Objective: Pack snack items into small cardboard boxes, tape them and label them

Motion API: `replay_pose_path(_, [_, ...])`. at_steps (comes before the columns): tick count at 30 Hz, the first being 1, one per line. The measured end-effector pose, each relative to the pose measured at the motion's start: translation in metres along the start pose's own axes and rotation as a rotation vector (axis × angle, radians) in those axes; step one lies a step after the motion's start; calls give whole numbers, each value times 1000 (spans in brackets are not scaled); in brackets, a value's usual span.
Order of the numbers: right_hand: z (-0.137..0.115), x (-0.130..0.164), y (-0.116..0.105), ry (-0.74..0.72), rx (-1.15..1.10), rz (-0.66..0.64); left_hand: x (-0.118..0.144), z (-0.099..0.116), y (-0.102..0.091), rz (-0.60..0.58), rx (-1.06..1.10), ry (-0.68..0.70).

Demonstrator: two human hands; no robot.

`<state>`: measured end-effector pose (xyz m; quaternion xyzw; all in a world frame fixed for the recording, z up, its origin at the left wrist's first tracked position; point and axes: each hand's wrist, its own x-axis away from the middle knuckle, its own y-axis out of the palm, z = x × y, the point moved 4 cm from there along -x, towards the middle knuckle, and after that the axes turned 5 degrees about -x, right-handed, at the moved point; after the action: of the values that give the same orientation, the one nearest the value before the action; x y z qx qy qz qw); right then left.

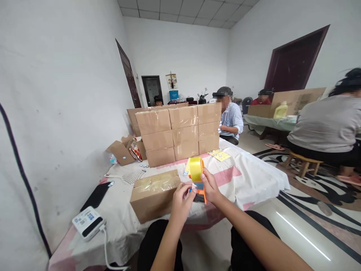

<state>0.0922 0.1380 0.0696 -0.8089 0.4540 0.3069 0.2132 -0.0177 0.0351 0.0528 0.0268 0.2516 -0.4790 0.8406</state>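
Observation:
In my right hand (211, 186) is a tape dispenser (204, 194) with an orange frame. It carries a roll of yellow tape (195, 168) at its top. My left hand (182, 197) is closed beside the dispenser's lower end, pinching a small whitish piece whose kind I cannot make out. Just left of that hand lies a taped cardboard box (153, 192) on the cloth-covered table (118, 220). Behind both hands stands a stack of cardboard boxes (172, 133), with shiny tape along their seams.
A white device with a cable (88, 223) and a black phone-like slab (96, 196) lie at left. An opened carton (121, 151) sits beside the stack. Yellow paper (220, 154) lies behind the dispenser. A person in a light blue shirt (231, 116) sits beyond the table; others sit at right.

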Motion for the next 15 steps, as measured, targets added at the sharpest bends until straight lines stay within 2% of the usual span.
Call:
replay_pose_path(5, [9,8,-5,-63,139,-45,2,-3,13,-27,116,-96])
replay_pose_path(10, [17,5,-7,-158,282,-77,5,1,12,54,172,-181])
replay_pose_path(15, [23,-5,-12,-143,310,-20,5,2,15,40,200,-247])
